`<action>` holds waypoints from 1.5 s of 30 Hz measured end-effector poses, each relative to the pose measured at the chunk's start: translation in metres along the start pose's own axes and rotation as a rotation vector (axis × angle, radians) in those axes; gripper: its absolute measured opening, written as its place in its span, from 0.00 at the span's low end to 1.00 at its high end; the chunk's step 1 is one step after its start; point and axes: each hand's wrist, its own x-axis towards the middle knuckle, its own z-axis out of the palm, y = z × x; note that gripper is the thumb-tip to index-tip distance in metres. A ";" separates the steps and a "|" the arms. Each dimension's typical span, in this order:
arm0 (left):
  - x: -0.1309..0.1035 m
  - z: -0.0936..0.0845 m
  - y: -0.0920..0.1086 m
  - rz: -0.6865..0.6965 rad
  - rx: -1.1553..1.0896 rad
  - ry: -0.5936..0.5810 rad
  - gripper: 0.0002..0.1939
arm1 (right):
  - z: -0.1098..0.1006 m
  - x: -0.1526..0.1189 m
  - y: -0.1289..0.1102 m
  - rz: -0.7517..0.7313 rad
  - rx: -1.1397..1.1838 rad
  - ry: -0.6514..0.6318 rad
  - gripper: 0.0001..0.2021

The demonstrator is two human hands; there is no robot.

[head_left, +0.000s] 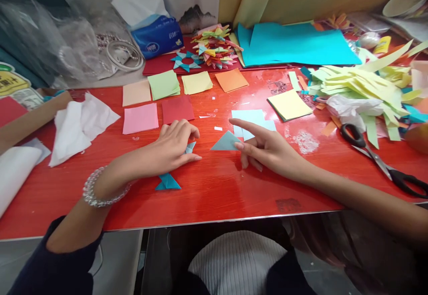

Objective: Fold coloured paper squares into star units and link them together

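My left hand point(172, 145) is curled over the red table, thumb and bent index around a small folded light blue paper piece point(190, 147). The hand covers most of that piece. Below its palm lies a darker blue folded paper piece point(169, 182), partly hidden. My right hand point(264, 145) holds the right corner of a light blue paper triangle point(226, 141) between thumb and curled fingers, its index stretched out to the left. Just behind the triangle lie flat light blue paper squares point(259, 123), partly covered by that index finger.
Pink point(140, 118), red point(178, 109), green point(164, 85) and orange paper stacks point(232, 80) lie behind my hands. Scissors point(377, 159) and paper strips point(361, 83) are at right. Behind stand a tissue pack point(156, 36), a folded paper star point(186, 61) and blue sheets point(297, 45).
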 end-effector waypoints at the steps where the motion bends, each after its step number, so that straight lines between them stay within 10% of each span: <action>1: 0.000 0.002 0.005 0.013 -0.062 0.058 0.18 | 0.001 -0.001 0.000 -0.005 0.003 -0.027 0.30; 14: -0.003 0.013 0.041 -0.113 -0.926 0.232 0.09 | 0.003 -0.006 -0.005 -0.063 0.386 -0.159 0.15; 45: 0.000 0.023 0.043 -0.191 -1.162 0.152 0.06 | 0.002 -0.003 0.000 -0.125 0.389 -0.059 0.06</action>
